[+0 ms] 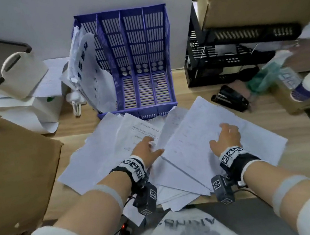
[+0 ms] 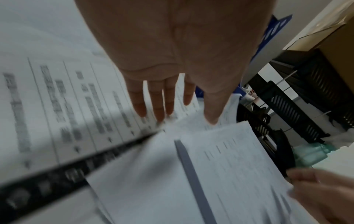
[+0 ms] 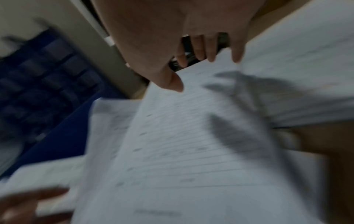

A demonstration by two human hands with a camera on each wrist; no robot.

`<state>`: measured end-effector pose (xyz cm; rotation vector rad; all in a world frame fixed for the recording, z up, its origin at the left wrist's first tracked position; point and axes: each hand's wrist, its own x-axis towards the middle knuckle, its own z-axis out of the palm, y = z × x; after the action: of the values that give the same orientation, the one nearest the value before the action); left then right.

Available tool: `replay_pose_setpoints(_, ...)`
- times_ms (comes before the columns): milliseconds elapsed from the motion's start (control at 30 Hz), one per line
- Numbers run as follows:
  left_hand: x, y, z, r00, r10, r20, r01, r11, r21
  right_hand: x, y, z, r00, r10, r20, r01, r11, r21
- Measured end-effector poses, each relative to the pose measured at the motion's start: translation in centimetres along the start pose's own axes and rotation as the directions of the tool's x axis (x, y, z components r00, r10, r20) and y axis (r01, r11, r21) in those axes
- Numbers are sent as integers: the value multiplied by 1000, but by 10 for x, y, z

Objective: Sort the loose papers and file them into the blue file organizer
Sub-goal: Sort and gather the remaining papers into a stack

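The blue file organizer (image 1: 138, 60) stands upright against the back wall; its leftmost slot holds printed sheets (image 1: 88, 71), its other slots show bare slats. Loose white papers (image 1: 104, 156) lie spread over the wooden desk in front of it. My left hand (image 1: 146, 150) hovers over the printed sheets with straight fingers (image 2: 159, 103), thumb beside the edge of a tilted stack (image 1: 203, 142). My right hand (image 1: 226, 137) lies on top of that stack, fingers (image 3: 210, 50) stretched toward its far edge. Both wrist views are blurred.
A cardboard box (image 1: 11, 177) sits at the left, white boxes and a bag (image 1: 21, 76) behind it. A black wire rack (image 1: 230, 53) carrying a large carton stands at the right. A black stapler (image 1: 231, 96), a green bottle (image 1: 269, 75) and a white bottle (image 1: 308, 83) lie beside the papers.
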<state>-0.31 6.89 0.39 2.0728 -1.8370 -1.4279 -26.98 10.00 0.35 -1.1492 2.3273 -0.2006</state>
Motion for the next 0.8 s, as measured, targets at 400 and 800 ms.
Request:
replay_pose_setpoints(400,-14,36,64,992,-127,-20,127,992,0,-9,71,-6,910,140,390,-336,800,497)
replay_pose_setpoints(800,-24,35,66,977,-208,54,215,934,-287,8,122,-20,953,277,122,-301,819,489)
